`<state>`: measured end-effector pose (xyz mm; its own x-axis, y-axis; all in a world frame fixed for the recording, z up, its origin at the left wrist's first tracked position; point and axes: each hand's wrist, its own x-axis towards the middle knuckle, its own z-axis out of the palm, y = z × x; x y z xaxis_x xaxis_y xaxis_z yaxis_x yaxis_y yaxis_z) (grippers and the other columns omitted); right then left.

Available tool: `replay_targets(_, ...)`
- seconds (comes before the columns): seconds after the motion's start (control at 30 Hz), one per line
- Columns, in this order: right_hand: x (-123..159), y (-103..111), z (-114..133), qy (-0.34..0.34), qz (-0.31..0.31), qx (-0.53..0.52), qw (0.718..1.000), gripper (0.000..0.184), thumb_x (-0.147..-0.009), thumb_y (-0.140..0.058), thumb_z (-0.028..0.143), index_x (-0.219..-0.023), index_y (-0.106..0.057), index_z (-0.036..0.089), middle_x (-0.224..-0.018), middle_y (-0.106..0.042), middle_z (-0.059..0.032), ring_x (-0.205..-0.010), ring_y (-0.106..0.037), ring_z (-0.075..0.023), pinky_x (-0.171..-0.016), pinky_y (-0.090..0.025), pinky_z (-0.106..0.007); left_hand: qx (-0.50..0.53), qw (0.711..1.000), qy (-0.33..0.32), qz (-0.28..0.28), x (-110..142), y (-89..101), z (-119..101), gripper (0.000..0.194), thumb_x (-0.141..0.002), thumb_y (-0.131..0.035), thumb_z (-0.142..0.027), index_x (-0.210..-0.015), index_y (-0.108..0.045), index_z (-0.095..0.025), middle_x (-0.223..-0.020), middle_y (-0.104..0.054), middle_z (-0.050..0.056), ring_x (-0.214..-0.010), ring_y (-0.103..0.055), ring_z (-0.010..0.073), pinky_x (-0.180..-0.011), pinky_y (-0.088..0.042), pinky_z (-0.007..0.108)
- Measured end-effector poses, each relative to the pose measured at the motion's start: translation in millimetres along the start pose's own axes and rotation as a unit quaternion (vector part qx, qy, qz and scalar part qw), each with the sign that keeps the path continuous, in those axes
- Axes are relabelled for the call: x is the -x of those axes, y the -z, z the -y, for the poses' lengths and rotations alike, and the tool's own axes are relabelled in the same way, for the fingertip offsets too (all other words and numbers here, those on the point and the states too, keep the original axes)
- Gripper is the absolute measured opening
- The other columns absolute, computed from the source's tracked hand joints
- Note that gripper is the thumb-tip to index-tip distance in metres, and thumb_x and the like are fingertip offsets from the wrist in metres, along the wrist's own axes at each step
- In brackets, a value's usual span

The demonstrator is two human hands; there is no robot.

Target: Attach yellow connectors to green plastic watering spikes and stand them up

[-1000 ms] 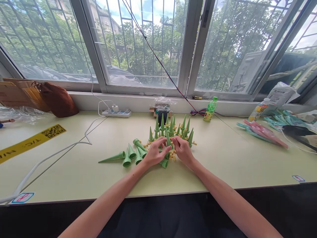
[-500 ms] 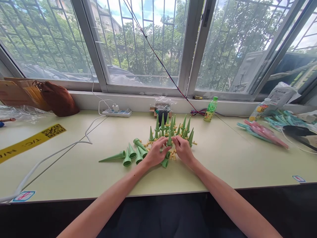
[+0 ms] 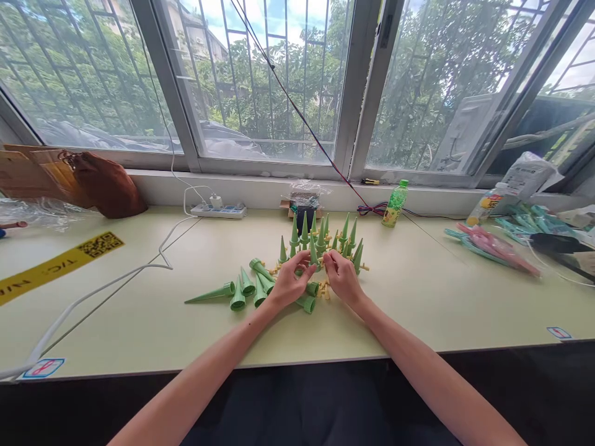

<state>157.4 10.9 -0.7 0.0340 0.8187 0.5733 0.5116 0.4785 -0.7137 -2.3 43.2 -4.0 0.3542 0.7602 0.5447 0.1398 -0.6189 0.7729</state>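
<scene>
My left hand (image 3: 288, 284) is closed around a green plant-watering spike (image 3: 313, 253), which points upward between the thumb and fingers. Close beside it, my right hand (image 3: 343, 277) pinches a small yellow valve (image 3: 325, 261) near the spike's side; whether the two parts touch, I cannot tell. Behind both hands, several green spikes (image 3: 344, 229) stand upright in a cluster, with yellow valves on them. Loose green spikes (image 3: 238, 297) lie or stand left of my left hand, and another spike (image 3: 305, 303) lies just below it. Several loose yellow valves (image 3: 324, 290) rest between my wrists.
A green-capped bottle (image 3: 395, 203) stands behind the cluster, to its right. At the back are a power strip (image 3: 219, 212) and a small dark box (image 3: 305, 218). A brown pouch (image 3: 111, 186) sits far left. Plastic-wrapped pink and teal items (image 3: 497, 248) lie at right.
The held spike has shifted slightly left and tilted a little. My left fingers have changed their grip on it, and my right hand stays almost where it was.
</scene>
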Motion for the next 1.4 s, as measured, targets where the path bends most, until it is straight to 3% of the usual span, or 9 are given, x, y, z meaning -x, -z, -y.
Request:
replay_targets(0.27,0.4,1.0,-2.8,-0.004,0.002,-0.008,1.0,0.038,-0.099,-0.035,0.043,-0.068,-0.034,0.021,-0.059,-0.037,0.0049,-0.053,-0.032,-0.0105,-0.052,-0.027,-0.024,-0.045,0.999,-0.017,0.006,2.7,-1.0,-0.7,0.036,-0.087,-0.06,-0.034,-0.118,-0.057,-0.017,-0.101,-0.066,0.008,-0.077,-0.061,0.0145,-0.075,-0.054,0.03)
replay_targets(0.43,1.4,-0.4,-5.1,-0.024,0.007,-0.025,0.999,0.039,-0.099,-0.035,0.045,-0.068,-0.033,0.021,-0.056,-0.036,0.0053,-0.051,-0.033,-0.0104,-0.051,-0.028,-0.024,-0.059,0.996,-0.069,0.0,3.0,-1.1,4.7,0.033,-0.088,-0.059,-0.029,-0.119,-0.057,-0.02,-0.102,-0.064,0.007,-0.078,-0.061,0.0131,-0.075,-0.055,0.029)
replay_targets(0.6,1.1,-2.2,-7.6,-0.037,0.003,-0.032,0.999,0.041,-0.098,-0.035,0.047,-0.067,-0.034,0.022,-0.055,-0.038,0.005,-0.05,-0.035,-0.0107,-0.051,-0.028,-0.024,-0.086,0.99,-0.113,0.005,2.3,0.4,4.7,0.031,-0.091,-0.055,-0.026,-0.122,-0.057,-0.023,-0.104,-0.056,0.007,-0.074,-0.057,0.0103,-0.062,-0.052,0.023)
replay_targets(0.8,0.2,-0.1,-3.7,-0.022,-0.031,-0.013,0.999,0.04,-0.099,-0.036,0.045,-0.067,-0.034,0.021,-0.056,-0.036,0.0051,-0.05,-0.033,-0.0106,-0.051,-0.027,-0.025,-0.085,0.994,-0.07,-0.027,0.3,1.5,-2.0,0.031,-0.092,-0.054,-0.035,-0.119,-0.058,-0.022,-0.103,-0.052,0.006,-0.064,-0.054,0.0072,-0.049,-0.046,0.018)
replay_targets(0.9,0.3,1.3,-1.6,-0.007,-0.048,0.002,0.999,0.039,-0.099,-0.036,0.044,-0.067,-0.034,0.021,-0.056,-0.035,0.0052,-0.05,-0.031,-0.0107,-0.051,-0.027,-0.025,-0.078,0.994,-0.032,-0.065,-0.8,2.7,-7.9,0.029,-0.094,-0.047,-0.041,-0.097,-0.063,-0.017,-0.088,-0.056,0.004,-0.061,-0.051,0.0086,-0.049,-0.042,0.019)
replay_targets(1.03,0.6,2.1,-0.5,0.024,-0.045,0.011,0.999,0.038,-0.099,-0.036,0.041,-0.068,-0.035,0.021,-0.057,-0.035,0.0048,-0.052,-0.031,-0.0109,-0.052,-0.028,-0.025,-0.069,0.996,0.001,-0.06,-0.8,3.0,-11.9,0.058,-0.097,-0.035,-0.048,-0.058,-0.061,-0.015,-0.057,-0.053,0.002,-0.051,-0.047,0.0097,-0.054,-0.04,0.023)
replay_targets(1.17,1.8,1.2,1.1,0.055,-0.023,0.01,0.998,0.035,-0.099,-0.037,0.039,-0.069,-0.038,0.02,-0.06,-0.038,0.0041,-0.054,-0.033,-0.011,-0.054,-0.029,-0.024,-0.052,0.998,0.019,-0.01,0.3,1.7,-10.9,0.065,-0.096,-0.034,-0.053,-0.053,-0.065,-0.015,-0.049,-0.057,0.002,-0.05,-0.051,0.0111,-0.056,-0.04,0.024)
replay_targets(1.4,2.8,2.2,3.2,0.049,-0.01,0.005,0.999,0.035,-0.099,-0.036,0.039,-0.071,-0.041,0.02,-0.061,-0.039,0.0035,-0.055,-0.035,-0.0115,-0.055,-0.03,-0.024,-0.026,0.999,0.027,0.009,1.0,2.3,-11.5,0.062,-0.094,-0.039,-0.056,-0.055,-0.066,-0.015,-0.055,-0.062,0.004,-0.057,-0.058,0.0142,-0.057,-0.041,0.025)
